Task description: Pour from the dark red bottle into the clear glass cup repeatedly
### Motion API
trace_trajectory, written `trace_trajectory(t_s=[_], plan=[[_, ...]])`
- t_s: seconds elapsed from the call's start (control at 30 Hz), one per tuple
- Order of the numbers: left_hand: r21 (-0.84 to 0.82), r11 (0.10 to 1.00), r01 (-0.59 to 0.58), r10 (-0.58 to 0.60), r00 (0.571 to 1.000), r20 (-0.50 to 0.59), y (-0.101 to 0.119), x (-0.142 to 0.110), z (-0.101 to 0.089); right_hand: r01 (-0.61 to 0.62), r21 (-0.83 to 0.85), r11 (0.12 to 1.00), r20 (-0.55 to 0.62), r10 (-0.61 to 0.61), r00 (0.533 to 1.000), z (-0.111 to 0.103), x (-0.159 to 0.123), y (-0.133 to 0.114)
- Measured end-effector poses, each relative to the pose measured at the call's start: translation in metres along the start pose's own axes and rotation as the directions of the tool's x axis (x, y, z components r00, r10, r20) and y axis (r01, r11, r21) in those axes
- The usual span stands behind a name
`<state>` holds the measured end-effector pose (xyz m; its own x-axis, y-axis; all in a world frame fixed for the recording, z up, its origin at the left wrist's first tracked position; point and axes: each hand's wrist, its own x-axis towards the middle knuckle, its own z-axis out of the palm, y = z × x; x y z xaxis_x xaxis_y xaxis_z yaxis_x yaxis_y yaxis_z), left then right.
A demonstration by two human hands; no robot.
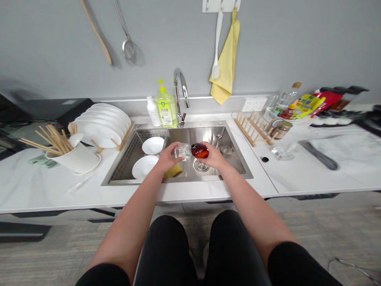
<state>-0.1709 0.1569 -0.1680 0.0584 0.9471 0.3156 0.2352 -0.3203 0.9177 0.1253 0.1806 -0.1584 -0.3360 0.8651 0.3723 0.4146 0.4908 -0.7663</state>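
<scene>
My left hand (166, 159) is wrapped round a small clear container (184, 151), perhaps a glass, over the sink (189, 176). In my right hand (215, 156) lies a small bottle (200, 151) of reddish-amber liquid. It is tipped on its side with its mouth toward the clear container, close to it. Whether liquid runs between them I cannot tell. Below and left of my hands, two white bowls (153, 145) sit in the sink's wire rack, one partly behind my left wrist. A yellow cloth or sponge (173, 171) shows under my left hand.
Behind the sink stand the faucet (181, 90) and a yellow-green soap bottle (167, 111). White plates (99, 123) and a chopstick holder (77, 158) are at left. A wooden rack (255, 127), a jar (282, 129) and a grey-handled utensil (319, 156) lie at right.
</scene>
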Motion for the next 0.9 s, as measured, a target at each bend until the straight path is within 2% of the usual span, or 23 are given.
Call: trace_trajectory(t_s=[0.23,0.67,0.9], plan=[[0.020,1.000,0.019,-0.019,1.000,-0.009,-0.0006,-0.0004,0.0000,0.074,-0.062,0.995,0.013,-0.073,0.997,-0.0032,0.0007,0.0033],[0.140,0.990,-0.015,0.016,1.000,-0.007,0.0011,-0.0029,-0.0035,0.100,-0.139,0.985,0.026,-0.098,0.995,-0.0051,0.0002,0.0064],[0.204,0.978,-0.034,0.028,0.999,0.032,0.0005,-0.0027,-0.0050,0.136,-0.189,0.973,0.032,-0.132,0.991,-0.0068,0.0021,0.0100]])
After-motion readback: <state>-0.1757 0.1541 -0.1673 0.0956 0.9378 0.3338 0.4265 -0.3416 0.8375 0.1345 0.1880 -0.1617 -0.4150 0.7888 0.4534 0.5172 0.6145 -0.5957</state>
